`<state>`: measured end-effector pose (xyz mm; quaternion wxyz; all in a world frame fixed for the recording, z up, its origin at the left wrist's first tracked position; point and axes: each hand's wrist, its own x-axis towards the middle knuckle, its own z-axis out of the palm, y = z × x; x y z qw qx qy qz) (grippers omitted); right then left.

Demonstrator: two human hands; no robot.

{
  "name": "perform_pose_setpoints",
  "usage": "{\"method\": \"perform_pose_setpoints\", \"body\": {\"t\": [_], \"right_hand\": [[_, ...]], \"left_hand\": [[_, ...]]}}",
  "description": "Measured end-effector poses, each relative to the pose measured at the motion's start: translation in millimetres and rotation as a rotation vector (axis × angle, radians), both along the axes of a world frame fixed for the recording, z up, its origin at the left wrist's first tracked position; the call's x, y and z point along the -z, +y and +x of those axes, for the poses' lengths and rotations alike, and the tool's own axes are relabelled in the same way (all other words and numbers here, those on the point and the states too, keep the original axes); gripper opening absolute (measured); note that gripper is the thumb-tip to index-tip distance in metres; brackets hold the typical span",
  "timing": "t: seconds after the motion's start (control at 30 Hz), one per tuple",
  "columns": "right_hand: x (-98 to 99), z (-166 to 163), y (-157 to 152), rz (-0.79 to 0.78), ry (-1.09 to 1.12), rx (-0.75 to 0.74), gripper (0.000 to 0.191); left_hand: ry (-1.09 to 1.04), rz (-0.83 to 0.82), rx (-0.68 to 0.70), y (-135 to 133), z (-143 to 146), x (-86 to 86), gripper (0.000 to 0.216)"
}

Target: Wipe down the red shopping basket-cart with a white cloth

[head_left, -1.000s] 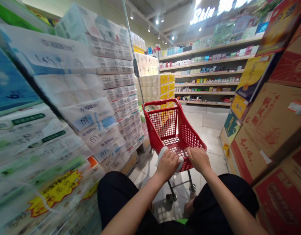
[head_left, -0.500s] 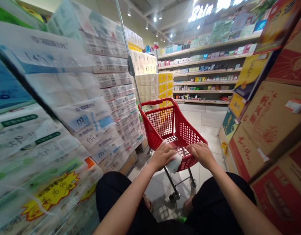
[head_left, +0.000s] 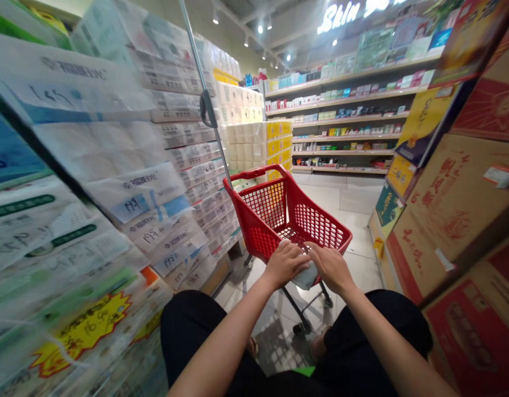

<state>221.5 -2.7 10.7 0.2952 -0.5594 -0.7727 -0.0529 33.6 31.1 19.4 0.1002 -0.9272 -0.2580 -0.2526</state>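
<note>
A red plastic shopping cart (head_left: pixel 260 242) with a perforated basket stands between my knees. My left hand (head_left: pixel 288 262) is closed on a white cloth (head_left: pixel 306 277), pressing it over the basket's near rim. Close beside it, my right hand (head_left: pixel 331 268) curls over the same rim, its fingertips nearly meeting the left fingers. Whether the right fingers also touch the cloth is hidden. Nothing shows inside the basket. A metal pole (head_left: pixel 198 60) with a dark clip rises from the cart's far left corner.
Wrapped tissue packs (head_left: pixel 155 204) are stacked high close on the left. Cardboard cartons (head_left: pixel 456 204) form a wall on the right. Beyond the tiled floor (head_left: pixel 320 190), shelves (head_left: pixel 337 132) of small boxed goods line the back.
My right hand has slid left along the rim towards the left hand. The left hand and cloth have shifted slightly right. The cart has turned a little, its far end and pole moving left.
</note>
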Motion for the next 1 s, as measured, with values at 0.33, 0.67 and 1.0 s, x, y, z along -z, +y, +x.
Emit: {"method": "perform_pose_setpoints", "body": {"t": [0.33,0.67,1.0], "right_hand": [[1.3,7,-5,0.017,-0.021,0.005,0.039],[6.8,3,-3,0.065,-0.048,0.064,0.04],[8.1,-3,-7,0.09,-0.04,0.028,0.041]], "left_hand": [[-0.045,-0.106,-0.156,63,-63,-21.4,0.032],[-0.123,-0.049,-0.269,38,-37,-5.5,0.029],[-0.107,-0.071,-0.125,-26,14,12.2,0.028]]}}
